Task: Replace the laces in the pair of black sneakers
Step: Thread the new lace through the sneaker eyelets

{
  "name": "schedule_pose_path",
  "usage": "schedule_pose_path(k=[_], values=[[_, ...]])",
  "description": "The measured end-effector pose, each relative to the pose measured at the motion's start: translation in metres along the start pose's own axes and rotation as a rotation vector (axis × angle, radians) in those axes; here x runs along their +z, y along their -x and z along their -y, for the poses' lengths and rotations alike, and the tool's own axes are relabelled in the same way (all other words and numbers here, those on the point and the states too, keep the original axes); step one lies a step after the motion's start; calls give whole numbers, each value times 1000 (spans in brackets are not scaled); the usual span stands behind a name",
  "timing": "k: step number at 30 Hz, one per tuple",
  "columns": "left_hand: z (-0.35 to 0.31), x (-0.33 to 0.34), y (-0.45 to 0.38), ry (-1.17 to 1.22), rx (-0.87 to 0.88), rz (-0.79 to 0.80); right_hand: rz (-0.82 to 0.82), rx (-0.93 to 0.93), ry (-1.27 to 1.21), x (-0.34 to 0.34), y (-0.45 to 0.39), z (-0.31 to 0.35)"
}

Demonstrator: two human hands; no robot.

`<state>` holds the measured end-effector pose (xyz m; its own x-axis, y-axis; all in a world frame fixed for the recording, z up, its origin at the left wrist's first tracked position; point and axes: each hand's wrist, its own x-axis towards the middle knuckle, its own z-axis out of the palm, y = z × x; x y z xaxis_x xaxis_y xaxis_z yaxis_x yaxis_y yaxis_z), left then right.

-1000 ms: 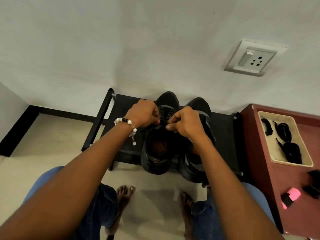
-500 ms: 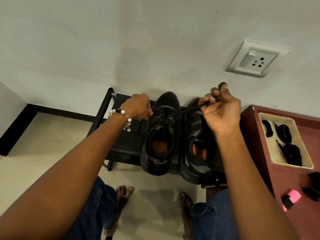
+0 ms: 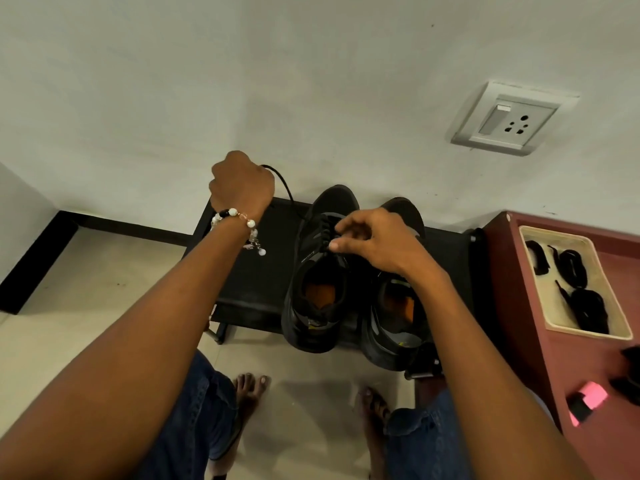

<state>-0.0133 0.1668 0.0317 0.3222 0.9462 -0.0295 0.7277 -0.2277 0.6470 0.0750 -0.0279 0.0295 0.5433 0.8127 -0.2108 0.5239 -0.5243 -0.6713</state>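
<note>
Lace point(image 3: 284, 188) of the left sneaker point(image 3: 320, 271), on the black rack point(image 3: 256, 271): thin, limp cord, light, likely snags at the eyelets. My left hand point(image 3: 240, 183) fists its free end at ten o'clock. My right hand point(image 3: 370, 239) pinches the crossings; best hold is close to the eyelet.

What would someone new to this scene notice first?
Two bare forearms reach to a pair of black sneakers on a low black rack against the wall. The left hand pulls a black lace up and away, while the right hand pinches the left shoe's lacing. At right, a cream tray holds coiled black laces.
</note>
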Motion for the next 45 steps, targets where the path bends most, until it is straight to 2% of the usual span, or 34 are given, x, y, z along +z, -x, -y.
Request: schedule_pose_path(k=[2,4,7,9,11,17,21,24,26,29,34,36,37,39,41,45], values=[[3,0,3,-151,83,74,71,35,97,4,-1,-3],[0,1,10,-183,278,197,77,57,166,7,-3,-4],[-10,2,27,-110,518,619,42,42,195,7,-4,-5],[-12,5,36,-246,603,770,9,43,188,8,-5,-6],[-11,8,39,-335,635,772,-16,62,158,10,-6,-7],[-10,12,48,-386,733,593,-46,24,112,11,-6,-7],[-11,13,47,-441,797,591,-33,-1,110,17,-5,-2],[-7,19,43,-496,808,677,-65,14,121,23,-6,-3],[-3,20,41,-473,760,780,-81,13,106,23,-6,-3],[-1,17,41,-346,588,920,-114,24,78,24,-4,-2],[3,15,47,-146,292,965,-172,37,40,30,0,-1],[5,14,49,-62,206,890,-189,35,54,33,2,-1],[6,13,50,-50,226,813,-194,33,66,34,2,-1],[8,13,49,-89,374,693,-209,32,87,36,3,0],[10,11,52,-143,491,678,-235,35,89,39,3,2],[7,12,60,-204,521,567,-277,59,57,41,3,3]])
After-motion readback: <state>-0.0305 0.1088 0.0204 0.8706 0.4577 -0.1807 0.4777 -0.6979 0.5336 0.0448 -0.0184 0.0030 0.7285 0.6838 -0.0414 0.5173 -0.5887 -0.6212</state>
